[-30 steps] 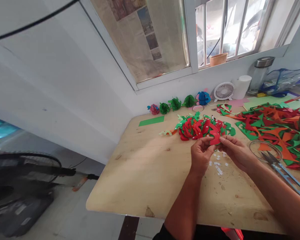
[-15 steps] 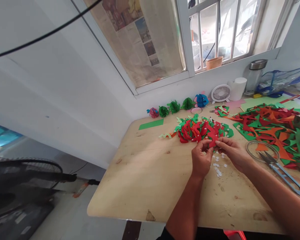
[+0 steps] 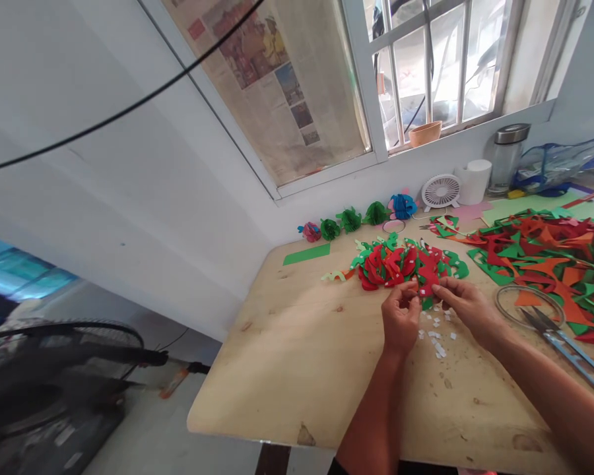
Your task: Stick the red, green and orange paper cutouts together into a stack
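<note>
A red paper cutout [image 3: 428, 280] with small white squares on it is between my two hands. The fingers of my right hand [image 3: 465, 305] pinch its right edge. My left hand [image 3: 400, 316] is closed with thumb and fingertips at the cutout's left edge; anything smaller between those tips is hidden. Just behind lies a pile of red and green paper cutouts [image 3: 396, 264], many with white squares. Loose white paper squares [image 3: 438, 336] are scattered on the wooden table [image 3: 297, 356] below my hands.
Thread snips [image 3: 567, 346] and a clear ring of tape [image 3: 529, 288] lie right of my hands, beside heaped paper scraps [image 3: 539, 257]. Along the wall stand paper figures [image 3: 350, 219], a small white fan [image 3: 440, 191] and a glass bottle [image 3: 507, 158]. A green strip [image 3: 307, 254] lies at the back left.
The view has shifted slightly, so everything sits a little lower and further right. My left fingertips have drawn slightly away from my right ones, and more of the red cutout shows.
</note>
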### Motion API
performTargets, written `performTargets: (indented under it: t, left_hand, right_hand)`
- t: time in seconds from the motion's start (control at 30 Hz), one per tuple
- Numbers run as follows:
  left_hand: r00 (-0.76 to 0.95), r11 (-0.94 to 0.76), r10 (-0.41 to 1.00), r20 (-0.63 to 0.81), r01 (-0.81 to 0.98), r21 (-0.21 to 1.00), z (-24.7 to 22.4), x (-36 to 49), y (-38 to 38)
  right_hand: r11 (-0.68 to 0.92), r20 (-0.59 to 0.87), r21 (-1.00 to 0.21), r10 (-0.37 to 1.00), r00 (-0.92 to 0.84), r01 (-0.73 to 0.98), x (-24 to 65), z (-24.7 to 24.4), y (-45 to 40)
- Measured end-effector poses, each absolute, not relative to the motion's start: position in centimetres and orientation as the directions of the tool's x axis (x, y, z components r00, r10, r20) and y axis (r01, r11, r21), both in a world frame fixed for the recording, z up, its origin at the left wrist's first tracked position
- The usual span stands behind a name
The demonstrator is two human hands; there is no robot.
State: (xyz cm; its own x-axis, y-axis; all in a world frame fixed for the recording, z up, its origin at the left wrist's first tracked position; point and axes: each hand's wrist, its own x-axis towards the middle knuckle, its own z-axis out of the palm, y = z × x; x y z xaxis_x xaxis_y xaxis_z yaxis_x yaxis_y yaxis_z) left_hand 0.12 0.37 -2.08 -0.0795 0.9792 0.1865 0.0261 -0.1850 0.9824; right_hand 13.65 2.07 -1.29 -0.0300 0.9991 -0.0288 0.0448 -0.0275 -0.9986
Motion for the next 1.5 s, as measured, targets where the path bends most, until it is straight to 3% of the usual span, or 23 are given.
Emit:
performTargets:
  t: [0.2,0.43,0.83,1.1,1.17,1.5]
  left_hand:
    - [-0.317,-0.036,0.948,0.008,-0.081,0.996,-2.8,-0.9,1.8]
    - [-0.427,-0.017,0.901,0.076,0.139,0.99,-3.7,-2.7,3.2]
    - [-0.335,0.144,0.935,-0.119,0.05,0.988,-3.6,-2.4,4.3]
    - [-0.376,-0.084,0.91,0.176,0.249,0.965,-3.9,-2.4,1.8]
    - [-0.353,-0.095,0.916,0.19,0.269,0.958,-3.9,-2.4,1.8]
    - [-0.327,0.12,0.943,-0.06,0.165,0.979,-3.4,-2.5,4.6]
  right_hand:
    - [-0.035,-0.034,-0.999,0.999,0.042,0.036,13.6,-0.9,2.0]
    - [-0.047,-0.046,-0.999,0.998,0.053,0.008,13.6,-0.5,1.9]
    - [-0.005,-0.005,-1.0,1.0,0.027,0.002,13.7,-0.4,1.9]
    - [-0.056,-0.056,-0.988,0.998,-0.003,-0.143,13.7,-0.9,2.1]
    - [-0.071,-0.071,-0.983,0.997,-0.007,-0.167,13.6,-1.0,2.1]
    - [-0.121,-0.117,-0.978,0.993,-0.033,-0.171,13.7,-1.2,2.2]
